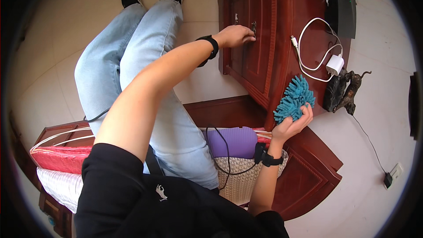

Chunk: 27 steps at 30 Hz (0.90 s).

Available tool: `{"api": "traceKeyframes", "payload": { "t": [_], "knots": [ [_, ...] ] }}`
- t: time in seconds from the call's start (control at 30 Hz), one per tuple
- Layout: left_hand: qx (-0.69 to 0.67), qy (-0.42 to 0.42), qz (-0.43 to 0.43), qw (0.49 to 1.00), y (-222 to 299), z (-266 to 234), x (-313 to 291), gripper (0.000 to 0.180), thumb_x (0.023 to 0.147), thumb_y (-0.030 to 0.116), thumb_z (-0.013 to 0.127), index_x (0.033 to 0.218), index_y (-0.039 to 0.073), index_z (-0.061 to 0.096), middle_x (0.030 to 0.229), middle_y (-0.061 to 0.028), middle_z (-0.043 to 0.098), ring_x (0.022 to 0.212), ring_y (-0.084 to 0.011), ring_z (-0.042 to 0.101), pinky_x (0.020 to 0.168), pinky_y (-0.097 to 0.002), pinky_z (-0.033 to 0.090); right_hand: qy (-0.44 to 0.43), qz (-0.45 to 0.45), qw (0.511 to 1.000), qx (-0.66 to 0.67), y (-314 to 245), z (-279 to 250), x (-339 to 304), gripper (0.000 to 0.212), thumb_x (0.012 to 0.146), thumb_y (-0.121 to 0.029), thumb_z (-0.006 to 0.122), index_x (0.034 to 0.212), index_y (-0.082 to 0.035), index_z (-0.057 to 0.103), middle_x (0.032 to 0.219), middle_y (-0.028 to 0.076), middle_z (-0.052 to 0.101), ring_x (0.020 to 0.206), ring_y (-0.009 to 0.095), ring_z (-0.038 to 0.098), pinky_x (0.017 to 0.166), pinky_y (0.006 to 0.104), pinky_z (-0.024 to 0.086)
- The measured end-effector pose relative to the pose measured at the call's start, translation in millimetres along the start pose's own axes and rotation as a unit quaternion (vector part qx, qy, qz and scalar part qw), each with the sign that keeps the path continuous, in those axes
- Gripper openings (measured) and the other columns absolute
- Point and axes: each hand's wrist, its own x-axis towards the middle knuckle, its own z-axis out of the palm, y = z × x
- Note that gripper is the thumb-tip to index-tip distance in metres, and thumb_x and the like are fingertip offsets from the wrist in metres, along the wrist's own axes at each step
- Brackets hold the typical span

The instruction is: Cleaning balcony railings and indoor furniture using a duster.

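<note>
My left hand (238,35) reaches across to the front of a dark red wooden cabinet (282,57). Its fingers are curled closed at a small dark metal pull (254,25) and cover the pull's lower end. In my right hand (293,125) is a teal chenille duster (294,99) with thick, soft strands. The fingers wrap its near side, and the duster is against the near end of the cabinet top. The cabinet front appears closed.
On the cabinet top lie a white charger with its cable (335,64), a dark animal figurine (348,90) and a black device (341,6). A purple cushion (231,143) lies beside my leg on the wooden seat. A plug sits in a wall socket (396,174).
</note>
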Motion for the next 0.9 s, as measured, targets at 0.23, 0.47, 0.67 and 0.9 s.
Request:
{"api": "traceKeyframes", "payload": {
  "t": [0.23,0.47,0.67,0.9],
  "knots": [
    [-0.027,-0.095,-0.002,0.995,-13.7,-40.9,-28.2,0.039,0.103,0.037,0.051,0.093,0.001,0.062,0.089,-0.0173,0.063,0.088,-0.0392,0.061,0.076,-0.0474,0.048,0.006,0.004,1.000,-0.003,4.1,-1.9,0.6,0.035,0.073,-0.014,0.045,0.103,0.004,0.052,0.119,0.025,0.054,0.112,0.042,0.049,0.102,0.0524,0.035],
    [-0.017,-0.219,-0.078,0.973,-23.0,-95.0,-58.6,0.038,0.101,0.034,0.054,0.086,0.003,0.067,0.077,-0.0093,0.069,0.074,-0.0248,0.067,0.073,-0.0382,0.052,0.034,0.012,0.999,-0.017,6.2,-2.9,-4.2,0.032,0.075,-0.010,0.045,0.102,0.004,0.052,0.113,0.022,0.056,0.106,0.037,0.054,0.099,0.0490,0.040],
    [0.021,-0.240,-0.203,0.949,-1.8,-144.0,-57.2,0.041,0.102,0.041,0.053,0.102,0.002,0.068,0.095,-0.0090,0.072,0.083,-0.0196,0.069,0.075,-0.0370,0.055,0.102,0.178,0.923,0.325,-57.3,-6.3,-12.0,0.038,0.083,-0.015,0.041,0.115,0.005,0.047,0.109,0.015,0.057,0.093,0.021,0.058,0.087,0.0344,0.051],
    [-0.172,-0.023,-0.278,0.945,93.5,-146.2,-39.5,0.069,0.100,0.050,0.056,0.142,-0.002,0.042,0.119,-0.0184,0.066,0.093,-0.0264,0.072,0.077,-0.0375,0.062,-0.053,0.020,0.986,0.154,-95.0,138.4,0.1,0.039,0.074,-0.010,0.069,0.111,-0.003,0.058,0.111,0.017,0.057,0.109,0.038,0.052,0.096,0.0464,0.043]
  ]
}}
